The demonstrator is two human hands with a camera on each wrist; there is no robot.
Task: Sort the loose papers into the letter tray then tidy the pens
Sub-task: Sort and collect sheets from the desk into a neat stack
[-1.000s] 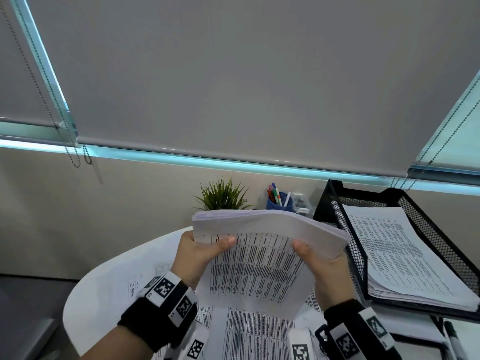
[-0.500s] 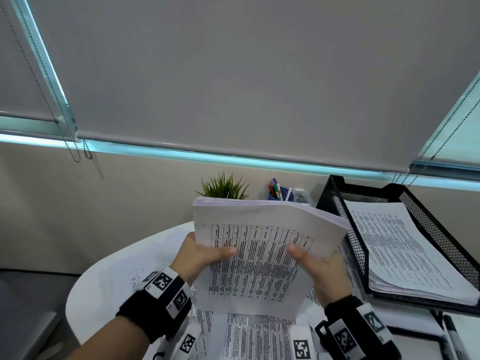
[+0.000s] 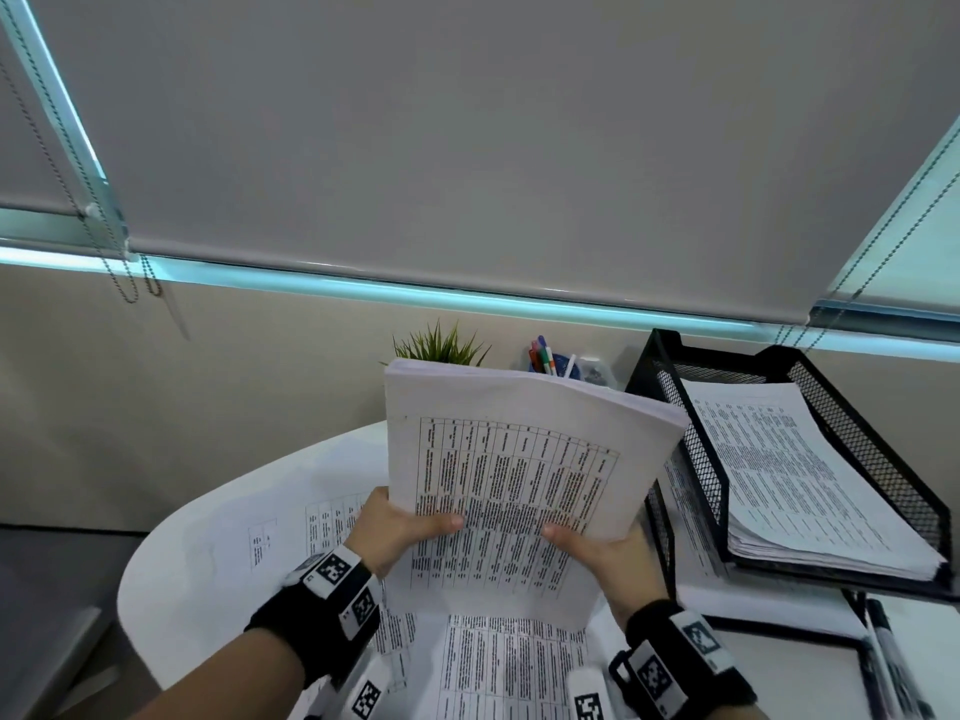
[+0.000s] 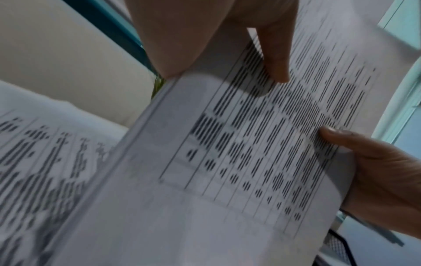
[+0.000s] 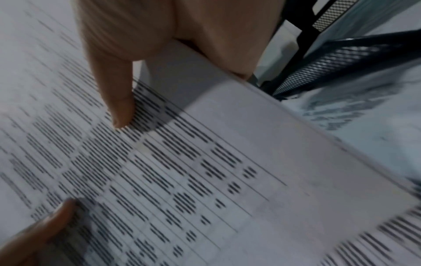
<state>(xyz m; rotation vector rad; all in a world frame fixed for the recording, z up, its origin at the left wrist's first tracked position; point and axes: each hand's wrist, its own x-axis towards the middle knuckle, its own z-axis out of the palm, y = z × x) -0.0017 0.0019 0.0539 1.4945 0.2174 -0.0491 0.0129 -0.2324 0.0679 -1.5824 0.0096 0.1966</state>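
Observation:
A thick stack of printed papers (image 3: 524, 475) stands almost upright above the white table (image 3: 197, 553), held from both sides. My left hand (image 3: 400, 527) grips its lower left edge, thumb on the front sheet. My right hand (image 3: 602, 550) grips the lower right edge the same way. The wrist views show the stack (image 4: 227, 153) (image 5: 205, 171) close up with both thumbs on the print. A black mesh letter tray (image 3: 696, 459) with a pile of papers stands to the right. Coloured pens (image 3: 543, 356) stand in a blue cup behind the stack.
More printed sheets (image 3: 509, 667) lie flat on the table under my hands. A small green plant (image 3: 441, 348) stands at the back by the wall. Dark markers (image 3: 888, 646) lie at the right front, beside the tray's lower tier.
The stack has risen and tipped more upright, so its top now hides more of the plant and pen cup. Both hands slid down towards its lower edge.

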